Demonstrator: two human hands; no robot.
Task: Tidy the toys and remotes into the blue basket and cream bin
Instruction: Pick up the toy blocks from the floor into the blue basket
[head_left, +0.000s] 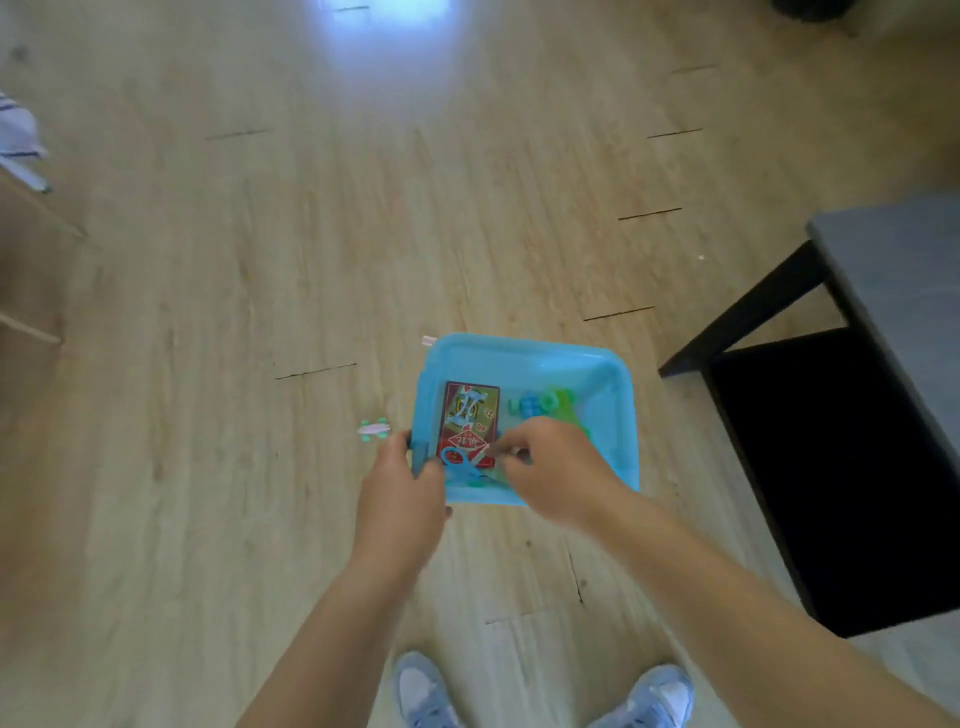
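The blue basket (524, 351) is held up over the wooden floor. My left hand (402, 488) grips its left rim, with a dark object under the fingers at that edge. Inside lie a red card box (470, 410), blue toy scissors (460, 462) and green and blue plastic toy pieces (543, 404). My right hand (550, 470) reaches into the basket from the near right side, its fingers curled and pinching something small above the scissors; what it is stays blurred. A small pink and green toy (373, 429) lies on the floor left of the basket.
A dark grey low table (893, 291) with black legs stands on the right, shadow beneath it. A wooden furniture edge (31, 270) and striped cloth (18, 130) are at the far left. My two light blue shoes (540, 693) show at the bottom. A tiny pink scrap (428, 340) sits beside the basket's far left corner.
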